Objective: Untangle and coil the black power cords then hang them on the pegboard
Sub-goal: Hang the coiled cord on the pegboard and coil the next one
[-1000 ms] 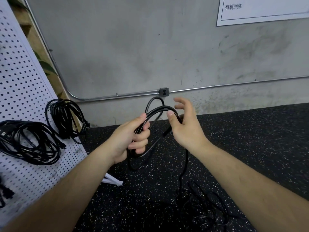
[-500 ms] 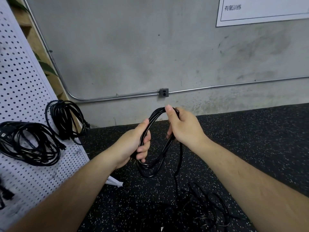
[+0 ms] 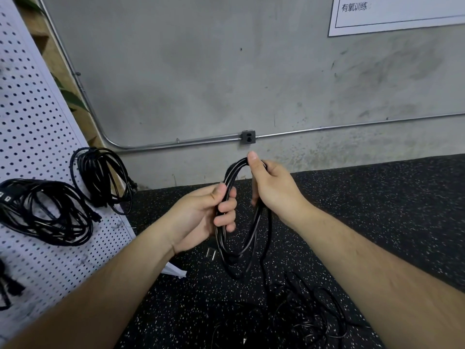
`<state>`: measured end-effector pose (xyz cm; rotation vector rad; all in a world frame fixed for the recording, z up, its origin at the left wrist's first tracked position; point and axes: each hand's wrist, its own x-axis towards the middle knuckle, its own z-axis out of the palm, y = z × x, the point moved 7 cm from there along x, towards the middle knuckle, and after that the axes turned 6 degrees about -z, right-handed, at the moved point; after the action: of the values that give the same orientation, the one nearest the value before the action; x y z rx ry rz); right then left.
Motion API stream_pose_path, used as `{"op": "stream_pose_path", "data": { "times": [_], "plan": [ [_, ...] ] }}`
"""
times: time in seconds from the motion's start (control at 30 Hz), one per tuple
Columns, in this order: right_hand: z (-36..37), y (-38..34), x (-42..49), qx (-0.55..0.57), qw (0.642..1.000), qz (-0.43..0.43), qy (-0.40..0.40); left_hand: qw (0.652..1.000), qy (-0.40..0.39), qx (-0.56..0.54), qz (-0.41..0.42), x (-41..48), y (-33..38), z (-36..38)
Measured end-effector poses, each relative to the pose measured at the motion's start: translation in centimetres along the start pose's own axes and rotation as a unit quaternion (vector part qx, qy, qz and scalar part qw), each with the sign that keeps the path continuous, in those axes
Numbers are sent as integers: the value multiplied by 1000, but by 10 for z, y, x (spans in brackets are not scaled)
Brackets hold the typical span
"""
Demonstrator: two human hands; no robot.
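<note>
Head camera, looking down over both of my forearms.

- Left hand (image 3: 201, 217): fingers curled round the left side of the coil of black power cord (image 3: 253, 230), thumb lying along the bundled strands. Firm grip.
- Right hand (image 3: 274, 190): pinches the top of the same coil, thumb pointing up over the strands, the other fingers curled behind them.
- The coil hangs between the two hands as a long narrow oval of several loops. I cannot tell whether its lowest loop touches the floor (image 3: 377, 197).
- A plug (image 3: 211, 253) with bare metal prongs shows just below the left hand, beside the left strands.
- One strand runs from the right side of the coil down into the tangled cords (image 3: 302, 311) lying on the black speckled floor near my right forearm.
- White pegboard (image 3: 32, 122) at far left. Two coiled black cords are on it: the upper hung coil (image 3: 105, 180) near its right edge and the larger hung coil (image 3: 47, 212) to the left and lower. More black cable is cut off by the frame at lower left.
- On the grey wall behind, a metal conduit (image 3: 188, 142) runs to a wall outlet (image 3: 248, 137) straight above my right thumb.
</note>
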<state>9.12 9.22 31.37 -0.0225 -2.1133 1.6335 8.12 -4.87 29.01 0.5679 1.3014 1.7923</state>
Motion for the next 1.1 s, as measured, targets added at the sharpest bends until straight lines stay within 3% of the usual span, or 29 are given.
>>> {"op": "stream_pose_path", "data": {
  "times": [0.13, 0.23, 0.33, 0.43, 0.5, 0.6, 0.73, 0.83, 0.93, 1.0, 1.1],
  "plan": [
    [15, 14, -8, 96, 993, 34, -63, 996, 27, -53, 67, -4, 20, -1],
    [31, 40, -24, 41, 977, 70, -197, 988, 59, -75, 123, -8, 39, -15],
    [48, 76, -47, -26, 936, 121, -328, 979, 83, -91, 165, -12, 55, -37],
    [67, 117, -75, -72, 902, 162, -394, 971, 108, -105, 187, -17, 65, -53],
    [76, 137, -89, -109, 895, 174, -395, 967, 122, -103, 198, -20, 68, -57],
    [76, 138, -89, -153, 918, 157, -331, 962, 162, -50, 216, -25, 71, -61],
    [59, 91, -63, -202, 955, 63, -209, 942, 238, 27, 235, -29, 74, -67],
    [46, 59, -45, -230, 963, 40, -138, 921, 299, 57, 244, -34, 75, -65],
    [36, 50, -38, -262, 955, 67, -124, 902, 352, 63, 242, -33, 72, -69],
    [19, 51, -28, -218, 970, 95, -58, 884, 410, 49, 217, -31, 67, -85],
    [-17, 62, -12, 0, 973, 195, 120, 869, 472, 17, 149, -28, 52, -110]
  ]
}}
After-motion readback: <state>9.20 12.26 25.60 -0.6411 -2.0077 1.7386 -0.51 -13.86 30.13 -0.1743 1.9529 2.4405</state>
